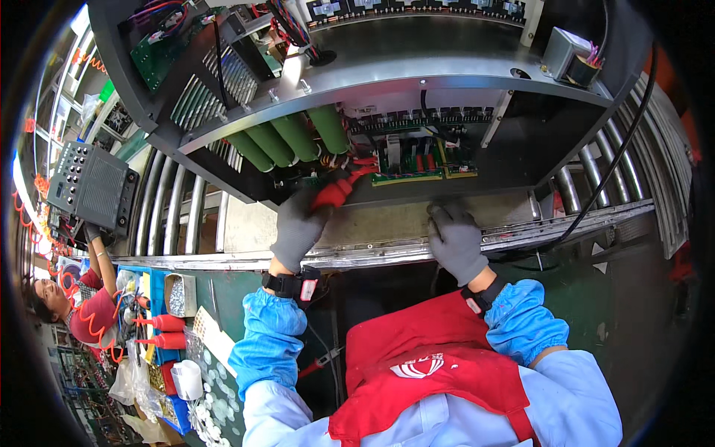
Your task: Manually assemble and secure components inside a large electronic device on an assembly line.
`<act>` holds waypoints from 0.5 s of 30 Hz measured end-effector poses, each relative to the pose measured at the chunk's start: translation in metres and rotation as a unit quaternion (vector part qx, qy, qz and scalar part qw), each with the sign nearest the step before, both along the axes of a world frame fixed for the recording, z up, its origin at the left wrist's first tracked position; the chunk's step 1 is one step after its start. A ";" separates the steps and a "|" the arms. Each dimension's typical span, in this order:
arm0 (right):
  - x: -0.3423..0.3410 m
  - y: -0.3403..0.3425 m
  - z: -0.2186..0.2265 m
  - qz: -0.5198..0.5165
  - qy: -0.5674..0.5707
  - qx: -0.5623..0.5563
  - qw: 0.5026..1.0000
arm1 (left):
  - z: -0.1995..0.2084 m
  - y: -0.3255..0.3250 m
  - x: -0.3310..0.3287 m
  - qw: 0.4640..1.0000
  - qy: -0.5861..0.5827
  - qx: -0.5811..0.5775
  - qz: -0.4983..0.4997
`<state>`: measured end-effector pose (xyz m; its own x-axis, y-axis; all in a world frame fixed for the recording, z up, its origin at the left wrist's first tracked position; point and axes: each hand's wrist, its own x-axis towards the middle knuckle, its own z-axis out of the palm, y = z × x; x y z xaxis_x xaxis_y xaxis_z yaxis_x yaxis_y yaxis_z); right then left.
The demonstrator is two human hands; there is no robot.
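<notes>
In my left hand [299,227], gloved in grey, is a red squeeze bottle [333,195]. The fingers are wrapped round it, and its narrow end points right, towards the left end of a green circuit board [406,177]. That board lies low inside an open dark metal cabinet [491,182], with upright parts standing on it. Several green cylinders [287,139] sit left of the board. My right hand [456,240], also gloved, rests on the pale board [380,223] at the cabinet's front edge. It holds nothing that I can see; its fingertips are dark and slightly blurred.
The cabinet stands over a roller conveyor [160,201] with a metal front rail [357,257]. A black cable [629,141] hangs at the right. On the left are a grey control box [93,185], another person [93,313], and a bench holding red bottles [165,340] and a white roll [186,380].
</notes>
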<state>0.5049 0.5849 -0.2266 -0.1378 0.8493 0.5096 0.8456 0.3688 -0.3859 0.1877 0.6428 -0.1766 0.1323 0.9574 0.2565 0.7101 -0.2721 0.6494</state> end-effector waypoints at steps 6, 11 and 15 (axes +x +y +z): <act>-0.002 0.001 0.001 -0.006 -0.003 -0.013 1.000 | 0.007 0.001 0.001 1.000 -0.014 -0.011 -0.012; 0.000 0.002 0.001 0.010 0.013 -0.013 1.000 | 0.011 -0.007 0.000 1.000 0.000 -0.014 0.002; -0.001 0.001 0.003 0.007 0.019 -0.022 1.000 | 0.010 -0.014 0.002 0.998 -0.052 -0.040 0.010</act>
<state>0.5040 0.5859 -0.2238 -0.1312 0.8692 0.4768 0.8254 0.3622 -0.4332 0.1894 0.6291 -0.1664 0.0907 0.9775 0.1905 0.6429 -0.2035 0.7384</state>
